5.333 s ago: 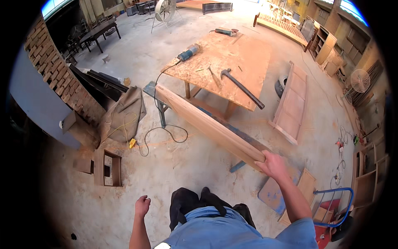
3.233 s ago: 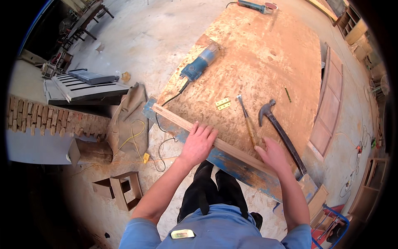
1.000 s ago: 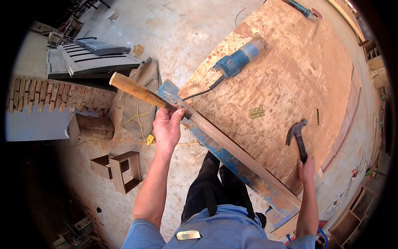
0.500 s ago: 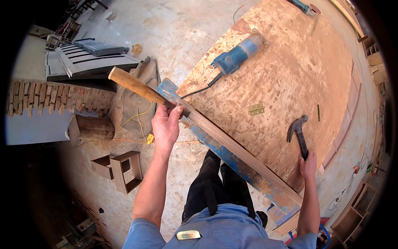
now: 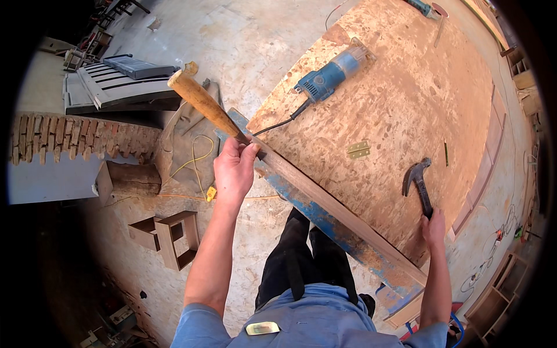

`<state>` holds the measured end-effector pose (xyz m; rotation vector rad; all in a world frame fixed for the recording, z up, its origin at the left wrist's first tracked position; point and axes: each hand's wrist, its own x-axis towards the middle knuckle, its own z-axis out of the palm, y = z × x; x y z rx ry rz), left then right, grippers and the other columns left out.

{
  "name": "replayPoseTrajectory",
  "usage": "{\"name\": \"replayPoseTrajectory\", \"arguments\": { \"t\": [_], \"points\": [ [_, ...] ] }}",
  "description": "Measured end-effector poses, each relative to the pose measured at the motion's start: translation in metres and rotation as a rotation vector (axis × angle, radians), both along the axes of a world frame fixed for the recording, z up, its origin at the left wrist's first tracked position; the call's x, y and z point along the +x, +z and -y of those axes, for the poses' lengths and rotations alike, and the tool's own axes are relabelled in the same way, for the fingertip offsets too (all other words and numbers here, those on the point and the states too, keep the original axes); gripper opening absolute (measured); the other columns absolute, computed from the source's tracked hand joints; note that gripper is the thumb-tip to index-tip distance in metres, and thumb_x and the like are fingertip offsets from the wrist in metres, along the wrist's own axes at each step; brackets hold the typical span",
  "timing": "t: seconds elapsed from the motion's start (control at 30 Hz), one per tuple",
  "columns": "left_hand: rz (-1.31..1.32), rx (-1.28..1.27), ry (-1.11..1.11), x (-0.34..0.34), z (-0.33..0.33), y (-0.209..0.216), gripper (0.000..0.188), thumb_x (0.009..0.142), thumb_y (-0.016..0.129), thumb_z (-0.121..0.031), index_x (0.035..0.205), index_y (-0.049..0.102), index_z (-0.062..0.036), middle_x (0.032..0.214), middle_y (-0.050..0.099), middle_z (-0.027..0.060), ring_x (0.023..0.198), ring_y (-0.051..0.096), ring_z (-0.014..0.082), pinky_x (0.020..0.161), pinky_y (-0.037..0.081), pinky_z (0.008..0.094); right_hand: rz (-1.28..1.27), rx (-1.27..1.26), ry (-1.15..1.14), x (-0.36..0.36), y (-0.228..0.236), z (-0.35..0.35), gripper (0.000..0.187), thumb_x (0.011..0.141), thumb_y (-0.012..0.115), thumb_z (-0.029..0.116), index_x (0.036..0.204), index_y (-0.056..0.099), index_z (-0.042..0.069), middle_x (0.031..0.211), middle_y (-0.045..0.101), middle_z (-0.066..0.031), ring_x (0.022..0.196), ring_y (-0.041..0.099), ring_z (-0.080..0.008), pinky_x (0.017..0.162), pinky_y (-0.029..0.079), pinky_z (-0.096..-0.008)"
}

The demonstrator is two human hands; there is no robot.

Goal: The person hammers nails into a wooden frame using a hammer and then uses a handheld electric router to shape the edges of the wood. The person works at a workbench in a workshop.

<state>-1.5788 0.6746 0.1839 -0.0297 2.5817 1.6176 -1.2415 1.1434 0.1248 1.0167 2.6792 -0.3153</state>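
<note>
My left hand [image 5: 235, 174] is closed around the metal part of a wooden-handled chisel [image 5: 203, 105], near the far left end of a long wood strip [image 5: 333, 209]. The chisel's handle leans up and to the left; its tip is at the strip, partly hidden by my fingers. Along the near edge of the worktable, the strip lies beside a blue, worn metal beam [image 5: 313, 216]. At the right, my right hand [image 5: 433, 229] grips the handle of a claw hammer [image 5: 419, 182], its head over the board.
On the speckled board [image 5: 406, 98] lie a blue power tool [image 5: 331, 78] with a cord, a brass hinge [image 5: 359, 149] and a pencil [image 5: 446, 153]. Another power tool [image 5: 422, 8] rests at the far edge. Small wooden frames [image 5: 177, 238] stand on the floor at left.
The chisel's handle has swung to the right and stands steeper, with my left hand still on it. The hammer and my right hand have barely shifted.
</note>
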Motion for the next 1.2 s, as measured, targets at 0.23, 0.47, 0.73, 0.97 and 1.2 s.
{"name": "replayPoseTrajectory", "arguments": {
  "t": [0.23, 0.47, 0.73, 0.97, 1.2],
  "points": [
    [-0.081, -0.028, -0.019, 0.001, 0.005, -0.009, 0.019, 0.093, 0.074, -0.017, 0.104, 0.062, -0.0064, 0.084, 0.073, 0.0076, 0.075, 0.068, 0.0134, 0.071, 0.055, 0.0303, -0.024, -0.158, -0.095, -0.009, 0.026, -0.008, 0.037, 0.082, 0.068, 0.024, 0.104, 0.058, -0.003, 0.084, 0.061, -0.0257, 0.082, 0.061, -0.0437, 0.076, 0.048, -0.0478],
    [-0.102, -0.069, -0.035, 0.003, -0.002, 0.005, 0.018, 0.094, 0.073, -0.017, 0.102, 0.061, -0.006, 0.084, 0.073, 0.0082, 0.077, 0.07, 0.0143, 0.071, 0.056, 0.0306, -0.195, -0.344, -0.276, -0.03, 0.067, 0.013, 0.027, 0.088, 0.069, 0.024, 0.097, 0.059, 0.0, 0.068, 0.058, -0.0101, 0.062, 0.06, -0.0222, 0.059, 0.047, -0.0369],
    [-0.093, -0.011, -0.016, 0.004, 0.0, 0.001, 0.017, 0.094, 0.072, -0.015, 0.1, 0.061, -0.0033, 0.087, 0.074, 0.0084, 0.079, 0.071, 0.0139, 0.072, 0.056, 0.0305, -0.691, -0.763, -0.372, -0.091, 0.159, 0.069, 0.009, 0.093, 0.062, 0.009, 0.096, 0.055, 0.004, 0.069, 0.056, -0.0024, 0.052, 0.052, -0.0094, 0.047, 0.043, -0.024],
    [-0.085, -0.053, -0.007, 0.004, 0.001, 0.002, 0.016, 0.093, 0.072, -0.016, 0.1, 0.063, -0.0039, 0.085, 0.074, 0.0088, 0.077, 0.071, 0.0137, 0.071, 0.056, 0.0306, -0.771, -0.943, -0.283, -0.126, 0.202, 0.105, 0.026, 0.085, 0.061, -0.001, 0.111, 0.06, -0.001, 0.081, 0.061, -0.004, 0.06, 0.057, -0.0102, 0.054, 0.048, -0.0256],
    [-0.092, -0.235, -0.03, 0.008, -0.008, 0.018, 0.021, 0.091, 0.074, -0.019, 0.1, 0.061, -0.0054, 0.079, 0.072, 0.0119, 0.07, 0.072, 0.0236, 0.064, 0.055, 0.0357, -0.606, -0.9, 0.038, -0.183, 0.227, 0.143, 0.03, 0.082, 0.071, 0.001, 0.111, 0.061, 0.0, 0.089, 0.057, 0.0017, 0.078, 0.052, -0.0079, 0.068, 0.043, -0.0248]
  ]
}}
